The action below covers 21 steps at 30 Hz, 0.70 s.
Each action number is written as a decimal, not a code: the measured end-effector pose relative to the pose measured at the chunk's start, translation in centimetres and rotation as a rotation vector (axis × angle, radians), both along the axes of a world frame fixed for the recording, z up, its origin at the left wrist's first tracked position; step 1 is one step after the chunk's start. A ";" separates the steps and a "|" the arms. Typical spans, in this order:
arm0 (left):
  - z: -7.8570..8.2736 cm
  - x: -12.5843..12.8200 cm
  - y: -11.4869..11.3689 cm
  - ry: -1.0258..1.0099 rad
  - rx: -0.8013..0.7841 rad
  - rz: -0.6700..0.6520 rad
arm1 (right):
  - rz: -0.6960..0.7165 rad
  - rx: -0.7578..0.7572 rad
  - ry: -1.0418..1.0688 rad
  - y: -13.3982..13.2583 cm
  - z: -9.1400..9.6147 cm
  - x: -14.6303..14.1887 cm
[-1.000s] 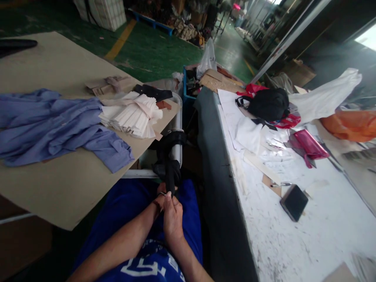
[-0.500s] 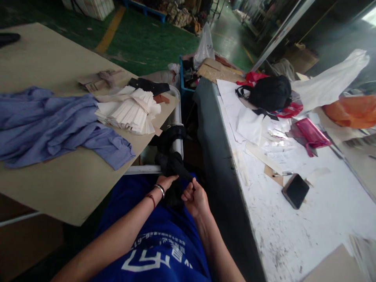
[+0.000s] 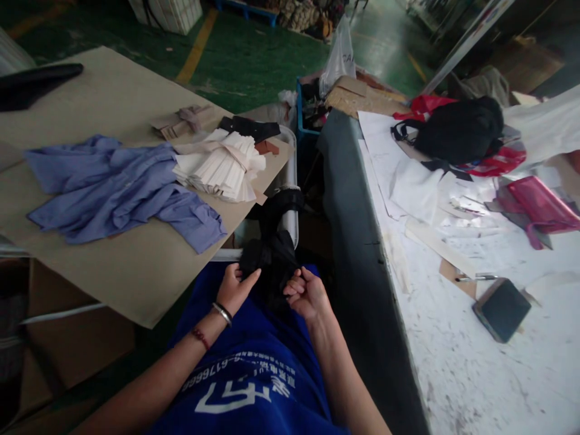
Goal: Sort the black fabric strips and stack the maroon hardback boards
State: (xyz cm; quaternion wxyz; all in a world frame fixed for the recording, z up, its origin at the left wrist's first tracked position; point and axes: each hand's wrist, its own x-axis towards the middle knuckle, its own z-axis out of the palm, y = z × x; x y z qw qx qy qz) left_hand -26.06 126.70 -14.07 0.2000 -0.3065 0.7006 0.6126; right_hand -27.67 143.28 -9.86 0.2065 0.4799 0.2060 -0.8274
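Note:
Black fabric (image 3: 277,251), bunched in strip-like folds, hangs over the edge of a white bin (image 3: 291,175) and down in front of my blue apron (image 3: 254,356). My left hand (image 3: 236,289), with bracelets at the wrist, is closed on the left part of the fabric between thumb and fingers. On the other side my right hand (image 3: 308,293) pinches the fabric's right edge, its other fingers curled in. The lower folds between the hands are dark and hard to make out.
On the left board (image 3: 181,278) lie a blue-violet garment (image 3: 122,187) and a fanned bundle of cream strips (image 3: 226,166). The white table (image 3: 453,350) at right bears a phone-like dark block (image 3: 502,309), a pink pouch (image 3: 541,202) and a black bag (image 3: 466,130). A blue crate (image 3: 299,112) stands ahead.
My hands have moved apart, the left one shifting leftward along the black fabric and taking hold of a bunched part. The view has turned slightly left.

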 end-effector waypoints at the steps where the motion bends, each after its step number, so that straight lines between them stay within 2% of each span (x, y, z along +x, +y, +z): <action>1: 0.3 0.7 0.1 0.035 -0.012 -0.018 | -0.003 -0.016 0.001 -0.1 0.0 -0.1; 4: 0.8 2.2 1.2 0.077 0.127 -0.184 | -0.011 -0.061 0.009 -0.6 0.4 -0.4; 7: 0.7 1.9 2.6 0.083 0.336 -0.279 | -0.024 -0.087 0.034 -1.5 1.4 -1.5; 10: 1.0 0.5 2.7 0.064 0.438 -0.242 | -0.050 -0.089 0.086 -1.8 2.3 -3.2; 13: 2.1 -0.9 1.4 -0.007 0.519 -0.215 | -0.054 -0.081 0.146 -1.2 2.8 -5.2; 17: 3.7 -1.7 -0.4 -0.061 0.622 -0.201 | -0.030 -0.041 0.161 -0.5 2.3 -6.7; 21: 3.8 -1.6 -1.5 -0.109 0.638 -0.218 | -0.029 -0.008 0.142 -0.7 1.3 -6.9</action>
